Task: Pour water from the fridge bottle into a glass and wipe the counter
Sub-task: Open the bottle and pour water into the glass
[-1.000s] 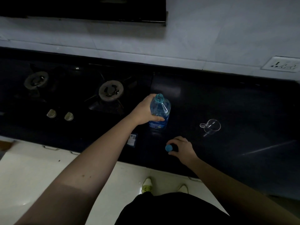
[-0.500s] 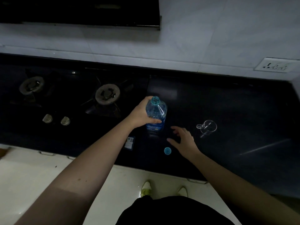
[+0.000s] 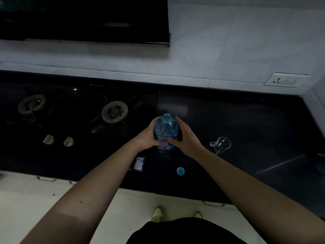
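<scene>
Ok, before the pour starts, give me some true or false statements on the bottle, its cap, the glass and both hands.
1. The bottle stands upright on the counter with its mouth open. True.
2. The cap is screwed onto the bottle. False: it lies on the counter, nearer the person than the bottle.
3. Both the left hand and the right hand are on the bottle. True.
4. The glass is held in the right hand. False: it sits on the counter to the right of the bottle, untouched.
5. The glass has a handle. True.
</scene>
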`<state>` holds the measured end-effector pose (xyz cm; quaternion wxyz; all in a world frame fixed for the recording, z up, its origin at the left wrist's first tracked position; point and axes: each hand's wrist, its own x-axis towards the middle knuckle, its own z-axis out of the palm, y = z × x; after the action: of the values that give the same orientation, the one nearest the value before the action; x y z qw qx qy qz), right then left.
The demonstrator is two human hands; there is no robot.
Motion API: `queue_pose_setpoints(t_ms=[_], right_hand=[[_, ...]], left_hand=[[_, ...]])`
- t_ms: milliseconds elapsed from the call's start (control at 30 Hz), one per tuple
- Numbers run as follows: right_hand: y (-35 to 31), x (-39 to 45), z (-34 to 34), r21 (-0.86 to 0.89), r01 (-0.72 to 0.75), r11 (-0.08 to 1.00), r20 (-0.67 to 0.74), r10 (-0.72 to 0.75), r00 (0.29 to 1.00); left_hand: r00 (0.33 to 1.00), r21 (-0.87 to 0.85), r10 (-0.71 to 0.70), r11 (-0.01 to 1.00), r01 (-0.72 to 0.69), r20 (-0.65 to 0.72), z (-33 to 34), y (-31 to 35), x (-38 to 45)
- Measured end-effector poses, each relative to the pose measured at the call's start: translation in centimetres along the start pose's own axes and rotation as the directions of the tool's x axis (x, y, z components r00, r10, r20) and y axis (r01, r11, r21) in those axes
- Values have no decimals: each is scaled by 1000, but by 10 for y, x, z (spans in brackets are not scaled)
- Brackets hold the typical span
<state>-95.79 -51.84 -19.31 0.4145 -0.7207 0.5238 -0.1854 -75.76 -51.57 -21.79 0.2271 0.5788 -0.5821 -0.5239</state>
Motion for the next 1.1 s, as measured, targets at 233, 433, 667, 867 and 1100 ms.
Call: queue_pose_setpoints(t_ms=[233, 433, 667, 867, 1100], right_hand=[[-5, 14, 2, -31, -40, 999, 40, 41, 998], [-9, 20, 5, -46, -67, 997, -41, 66, 997], [-17, 11, 6, 8, -70, 998, -96, 70, 993], [-17, -6, -3, 237, -100, 966, -150, 138, 979], [-5, -30, -16, 348, -91, 933, -168, 158, 973]], left_hand=[[999, 26, -54, 998, 54, -8, 8, -18, -4], [999, 6, -49, 999, 49, -20, 11, -25, -3], [999, -14, -46, 999, 46, -11, 11, -27, -4], [1000, -74, -5, 997, 4, -12, 11, -21, -1], [1000, -89, 11, 996, -11, 2, 23, -12, 2]])
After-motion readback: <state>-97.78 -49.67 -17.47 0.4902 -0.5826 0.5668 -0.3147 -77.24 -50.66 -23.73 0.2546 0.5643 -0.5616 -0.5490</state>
